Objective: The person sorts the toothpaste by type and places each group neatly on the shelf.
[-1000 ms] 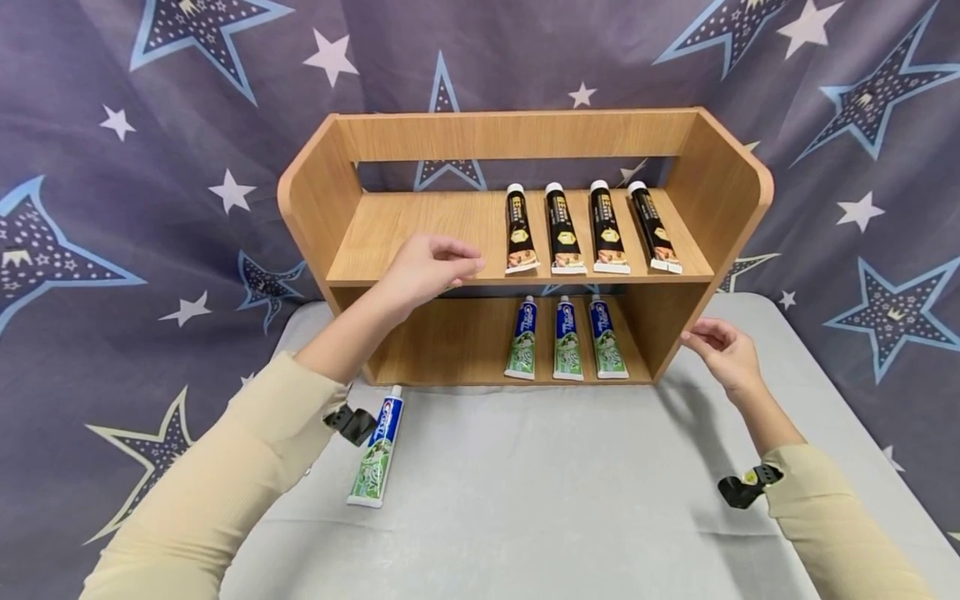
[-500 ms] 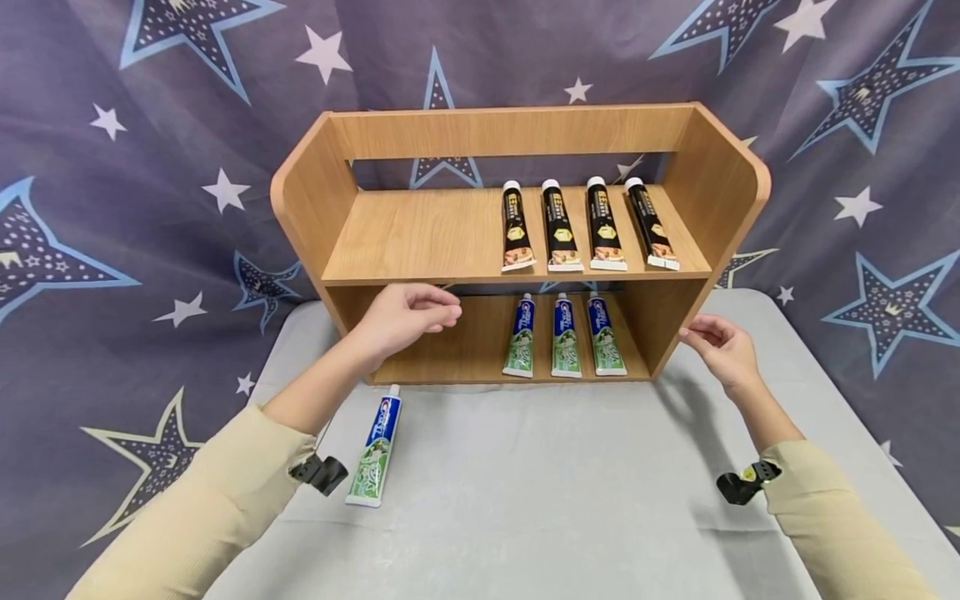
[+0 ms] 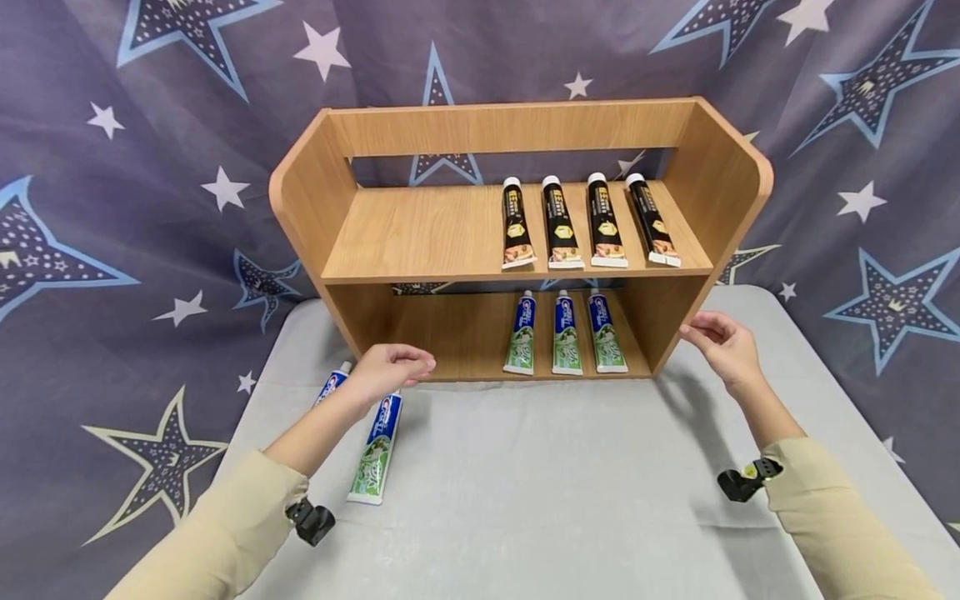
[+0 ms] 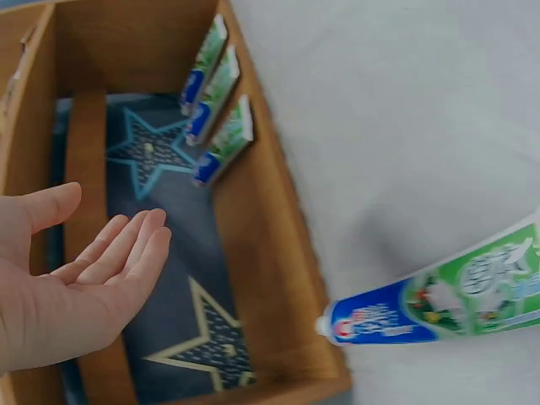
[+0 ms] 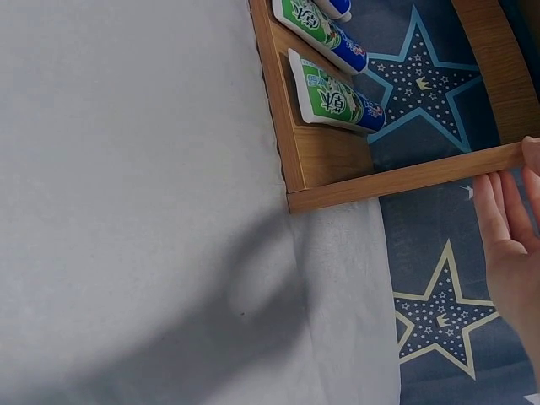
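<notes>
My left hand (image 3: 384,372) hovers near the lower front left of a wooden shelf (image 3: 510,272), holding nothing. In the left wrist view its fingers (image 4: 126,261) are relaxed and the thumb is apart from them. Below it a blue-and-green toothpaste tube (image 3: 375,450) lies on the table; a second toothpaste tube (image 3: 333,382) is partly hidden behind the wrist. My right hand (image 3: 726,348) pinches the front edge of the shelf's right side panel (image 5: 405,177), thumb on one face and fingers on the other.
Several black toothpaste tubes (image 3: 558,223) lie side by side on the upper board's right half. On the lower board sit 3 blue-and-green toothpaste tubes (image 3: 566,333). A grey cloth covers the table (image 3: 540,492), and a star-patterned curtain (image 3: 510,50) hangs behind.
My left hand has moved from the upper board's front edge down and left, past the lower compartment. The second tube beside the wrist has come into sight. My right hand stays on the panel.
</notes>
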Demonstrator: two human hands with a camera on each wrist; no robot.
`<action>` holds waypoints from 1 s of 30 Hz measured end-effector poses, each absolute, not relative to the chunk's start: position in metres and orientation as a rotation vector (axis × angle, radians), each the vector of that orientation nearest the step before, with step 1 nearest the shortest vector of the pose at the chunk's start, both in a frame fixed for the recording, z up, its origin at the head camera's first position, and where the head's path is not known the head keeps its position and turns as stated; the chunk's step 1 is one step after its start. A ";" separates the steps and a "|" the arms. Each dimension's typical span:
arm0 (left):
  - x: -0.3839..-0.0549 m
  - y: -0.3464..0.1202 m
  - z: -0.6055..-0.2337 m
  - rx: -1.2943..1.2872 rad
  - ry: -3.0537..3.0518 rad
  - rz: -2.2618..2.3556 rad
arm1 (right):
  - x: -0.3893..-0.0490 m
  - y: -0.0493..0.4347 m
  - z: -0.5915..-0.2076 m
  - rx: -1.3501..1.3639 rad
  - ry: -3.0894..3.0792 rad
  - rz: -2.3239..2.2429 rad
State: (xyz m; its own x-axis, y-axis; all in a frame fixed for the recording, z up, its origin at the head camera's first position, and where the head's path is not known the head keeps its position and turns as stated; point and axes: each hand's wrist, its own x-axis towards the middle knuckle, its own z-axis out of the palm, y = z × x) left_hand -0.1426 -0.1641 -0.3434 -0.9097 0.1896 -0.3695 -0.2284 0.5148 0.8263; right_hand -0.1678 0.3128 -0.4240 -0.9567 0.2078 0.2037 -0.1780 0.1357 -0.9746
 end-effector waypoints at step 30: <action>-0.126 -0.216 -0.426 -0.264 2.551 1.127 | -0.168 0.312 -0.423 -0.061 -2.156 1.844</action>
